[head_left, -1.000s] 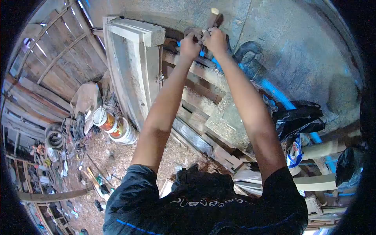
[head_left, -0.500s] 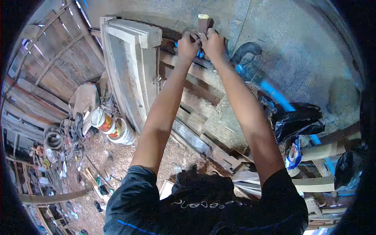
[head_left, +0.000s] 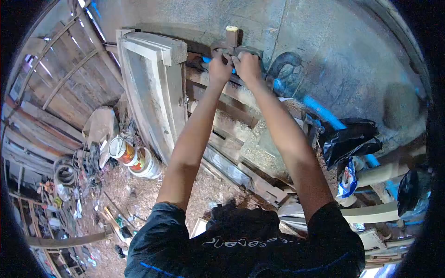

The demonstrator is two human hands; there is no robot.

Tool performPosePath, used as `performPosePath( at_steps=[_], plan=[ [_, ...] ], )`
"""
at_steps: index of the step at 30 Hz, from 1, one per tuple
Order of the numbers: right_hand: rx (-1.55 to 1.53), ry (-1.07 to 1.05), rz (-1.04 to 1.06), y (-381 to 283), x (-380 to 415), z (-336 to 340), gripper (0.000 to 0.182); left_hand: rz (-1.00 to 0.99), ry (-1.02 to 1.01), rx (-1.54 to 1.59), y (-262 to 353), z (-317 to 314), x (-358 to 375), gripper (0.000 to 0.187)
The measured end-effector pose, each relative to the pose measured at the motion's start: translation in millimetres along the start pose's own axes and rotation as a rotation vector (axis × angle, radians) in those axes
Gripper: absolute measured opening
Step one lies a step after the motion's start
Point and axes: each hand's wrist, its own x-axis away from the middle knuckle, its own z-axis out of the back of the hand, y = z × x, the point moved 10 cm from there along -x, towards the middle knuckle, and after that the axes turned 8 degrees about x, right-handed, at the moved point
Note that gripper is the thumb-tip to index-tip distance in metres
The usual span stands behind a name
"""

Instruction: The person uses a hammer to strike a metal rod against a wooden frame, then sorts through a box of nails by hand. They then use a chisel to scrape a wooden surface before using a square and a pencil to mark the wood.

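Observation:
My left hand [head_left: 220, 69] and my right hand [head_left: 247, 66] are side by side near the wall, at the upper middle. Both have bent, closed fingers that meet around something small I cannot make out. Just beyond them a brown wooden block [head_left: 232, 37] with a pale yellow top stands upright, beside dark, rounded pieces. A bit of bright blue shows between and beside the hands. Below them lie wooden slats [head_left: 232, 97] covered with sawdust.
Framed wooden panels [head_left: 160, 78] lean at the left of the hands. Stacked buckets [head_left: 132, 157] stand on the littered floor. To the right are a dark curved hose [head_left: 285, 62], a blue pipe [head_left: 324, 112], a black plastic bag [head_left: 354, 139] and a sawdust-covered block [head_left: 266, 150].
Both hands have moved slightly down in the view, away from the wooden block. The block and the dark pieces beside it now show more fully.

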Motion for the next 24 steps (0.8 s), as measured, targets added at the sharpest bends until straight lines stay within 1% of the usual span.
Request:
performPosePath(
  at_steps=[2,3,5,6,7,9,11,12,15,16,19,20,22,23,24],
  plan=[
    [-0.044,0.037,-0.077,8.5,15.4,4.4,0.022,0.022,-0.008,0.062,-4.7,-3.3,10.6,0.017],
    [-0.063,0.058,-0.118,12.3,23.9,9.2,0.021,0.030,-0.031,0.011,6.4,-1.3,17.8,0.017],
    [-0.086,0.087,-0.071,11.5,44.5,21.9,0.020,0.052,-0.090,-0.082,34.4,7.0,39.6,0.019],
    [-0.093,0.102,-0.047,12.1,54.5,29.5,0.019,0.047,-0.125,0.005,28.3,2.6,46.5,0.021],
    [-0.100,0.113,-0.027,12.7,67.6,36.6,0.018,0.043,-0.151,0.028,24.0,0.9,57.0,0.021],
    [-0.106,0.105,-0.049,18.0,90.2,51.9,0.018,0.027,-0.192,0.073,20.7,-0.8,74.0,0.020],
    [-0.114,0.093,-0.051,16.1,113.3,69.9,0.018,0.015,-0.203,0.026,27.2,4.7,92.1,0.019],
    [-0.035,0.018,-0.085,22.9,123.4,68.4,0.016,0.008,-0.209,0.001,31.9,8.2,102.5,0.019],
    [-0.140,0.163,-0.011,23.0,162.1,95.2,0.013,0.108,-0.248,0.020,47.8,20.2,130.2,0.017],
    [-0.085,0.131,-0.068,28.6,175.4,97.2,0.010,0.151,-0.253,0.065,44.3,22.1,139.2,0.014],
    [0.005,0.061,-0.078,44.4,216.4,99.0,0.016,0.071,-0.286,0.074,56.5,30.7,165.9,0.012],
    [0.057,0.129,-0.084,46.6,231.6,108.1,0.017,0.094,-0.281,0.070,58.5,31.5,174.1,0.012],
    [0.065,0.091,-0.099,45.9,260.1,120.3,0.018,0.154,-0.286,0.057,66.4,36.1,195.1,0.012],
    [0.073,0.079,-0.103,45.6,270.3,129.8,0.018,0.198,-0.333,0.023,64.6,33.7,205.7,0.013],
    [0.114,0.018,-0.123,45.3,282.0,135.5,0.018,0.242,-0.384,-0.012,61.3,33.3,217.1,0.014]
  ],
)
